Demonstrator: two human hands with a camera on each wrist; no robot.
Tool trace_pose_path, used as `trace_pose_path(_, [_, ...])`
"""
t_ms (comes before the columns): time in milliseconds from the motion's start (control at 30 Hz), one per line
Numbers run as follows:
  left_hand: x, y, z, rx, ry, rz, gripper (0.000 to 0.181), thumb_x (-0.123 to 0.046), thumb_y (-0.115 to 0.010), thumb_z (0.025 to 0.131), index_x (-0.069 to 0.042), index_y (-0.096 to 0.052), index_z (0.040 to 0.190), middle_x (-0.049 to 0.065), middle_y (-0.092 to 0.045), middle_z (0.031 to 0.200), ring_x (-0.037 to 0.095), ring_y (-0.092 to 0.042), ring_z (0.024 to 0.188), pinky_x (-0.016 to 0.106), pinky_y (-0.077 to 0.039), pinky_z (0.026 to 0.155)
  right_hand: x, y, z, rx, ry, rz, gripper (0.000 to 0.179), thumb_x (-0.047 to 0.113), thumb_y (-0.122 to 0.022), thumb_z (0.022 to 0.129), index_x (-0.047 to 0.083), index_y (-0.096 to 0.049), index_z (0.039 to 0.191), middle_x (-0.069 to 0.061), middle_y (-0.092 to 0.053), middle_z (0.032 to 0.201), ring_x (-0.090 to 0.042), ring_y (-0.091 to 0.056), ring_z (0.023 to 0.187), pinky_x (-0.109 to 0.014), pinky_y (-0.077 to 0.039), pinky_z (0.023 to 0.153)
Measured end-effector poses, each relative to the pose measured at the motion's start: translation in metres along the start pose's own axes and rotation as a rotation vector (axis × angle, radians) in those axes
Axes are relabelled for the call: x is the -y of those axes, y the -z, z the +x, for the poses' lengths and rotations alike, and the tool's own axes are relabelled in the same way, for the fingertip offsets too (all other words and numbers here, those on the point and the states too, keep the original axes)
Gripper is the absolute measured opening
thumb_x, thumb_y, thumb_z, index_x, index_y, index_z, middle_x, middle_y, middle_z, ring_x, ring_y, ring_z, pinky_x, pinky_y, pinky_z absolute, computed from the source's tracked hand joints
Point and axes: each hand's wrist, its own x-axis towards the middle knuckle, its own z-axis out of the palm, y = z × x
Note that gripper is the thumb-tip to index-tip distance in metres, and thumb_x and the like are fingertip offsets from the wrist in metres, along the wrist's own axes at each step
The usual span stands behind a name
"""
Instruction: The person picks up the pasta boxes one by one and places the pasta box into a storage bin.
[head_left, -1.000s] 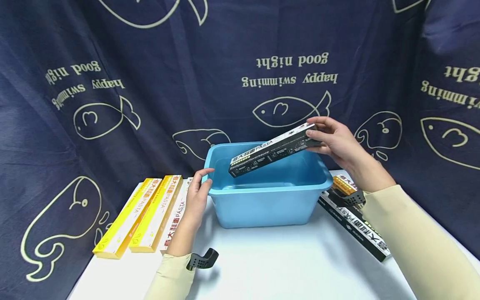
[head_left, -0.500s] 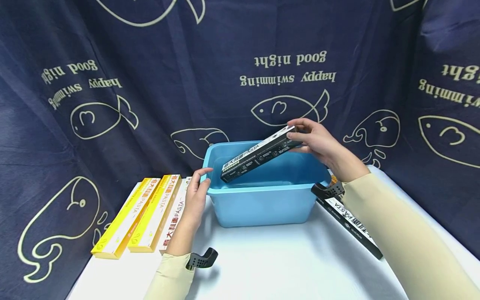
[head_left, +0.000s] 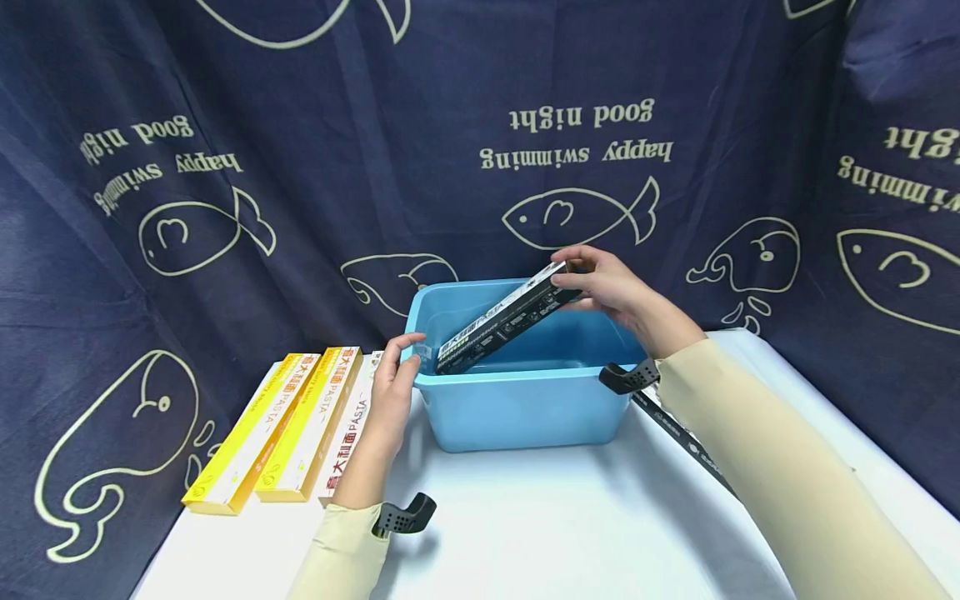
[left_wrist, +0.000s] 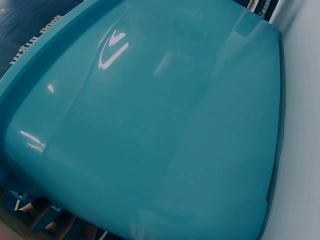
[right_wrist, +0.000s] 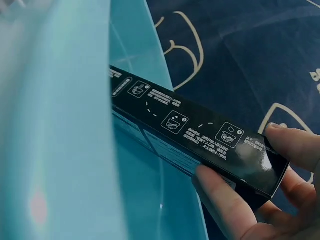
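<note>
A black pasta box (head_left: 501,327) slants down to the left inside the blue plastic bin (head_left: 525,417). My right hand (head_left: 611,292) grips its raised right end. In the right wrist view, thumb and fingers clasp the end of the black pasta box (right_wrist: 190,125), whose far part the bin wall hides. My left hand (head_left: 390,387) holds the bin's left rim, thumb on the near side and a finger over the edge. The left wrist view is mostly filled by the bin's outer wall (left_wrist: 165,115), with fingers (left_wrist: 57,225) at the lower left.
Two yellow pasta boxes (head_left: 251,437) and a white one with red print (head_left: 347,446) lie left of the bin on the white table (head_left: 555,525). Right of it, another black box (head_left: 678,433) is partly covered by my sleeve. A dark blue fish-print cloth (head_left: 375,167) hangs behind.
My right hand has moved left and slightly down with the black pasta box, which tilts more steeply, its lower end deeper in the bin. The left hand stays on the rim.
</note>
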Motion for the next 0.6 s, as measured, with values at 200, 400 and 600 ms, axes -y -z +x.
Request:
trace_pose_path(200, [0.001, -0.002, 0.001, -0.002, -0.007, -0.004, 0.035, -0.019, -0.043, 0.100, -0.018, -0.055, 0.133, 0.003, -0.041, 0.155, 0.030, -0.034, 0.144, 0.047, -0.028, 0.117, -0.003, -0.006, 0.004, 0.018, -0.030, -0.030, 0.053, 0.010, -0.063, 0.097, 0.007, -0.043, 0.146, -0.014, -0.037, 0.143, -0.036, -0.062, 0.111, -0.049, -0.055, 0.095])
trace_pose_path(400, [0.002, 0.000, 0.000, -0.021, 0.011, 0.017, 0.035, -0.022, -0.043, 0.100, -0.021, -0.056, 0.133, 0.001, -0.041, 0.155, 0.028, -0.034, 0.144, 0.049, -0.026, 0.118, -0.005, -0.013, 0.006, 0.037, -0.041, -0.031, 0.052, 0.008, -0.062, 0.097, 0.006, -0.043, 0.145, -0.015, -0.035, 0.148, -0.036, -0.059, 0.114, -0.054, -0.051, 0.100])
trace_pose_path(600, [0.001, 0.001, -0.001, -0.010, 0.017, 0.020, 0.036, -0.023, -0.042, 0.101, -0.022, -0.055, 0.134, 0.001, -0.039, 0.157, 0.026, -0.031, 0.146, 0.052, -0.023, 0.120, -0.007, -0.014, 0.007, 0.032, -0.055, -0.024, 0.052, 0.006, -0.061, 0.097, 0.006, -0.042, 0.146, -0.016, -0.033, 0.149, -0.039, -0.059, 0.117, -0.050, -0.054, 0.096])
